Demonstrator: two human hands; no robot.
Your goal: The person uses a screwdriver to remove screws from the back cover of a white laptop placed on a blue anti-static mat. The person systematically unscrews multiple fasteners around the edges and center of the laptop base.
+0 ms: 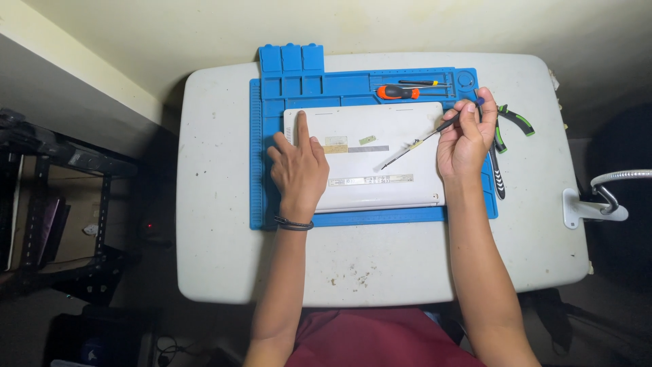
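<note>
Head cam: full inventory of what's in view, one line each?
Table: 1, white, centre.
Repair mat: 1, blue, on table.
Laptop: 1, white, upside down on mat.
Precision screwdriver: 1, black handle, right hand holds it, tip over laptop.
Screwdriver: 1, orange and black, in mat tray.
Pliers: 1, green and black, right of mat.
Lamp clamp: 1, white, table's right edge.
Shelf rack: 1, black, left.
Wristband: 1, black, left wrist.
Left hand: flat on laptop, index finger extended.
Right hand: grips precision screwdriver.

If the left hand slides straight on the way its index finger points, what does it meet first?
Probably the far edge of the white laptop under the left hand, then the blue mat's tray compartments. No tool seems to lie in that line.
</note>
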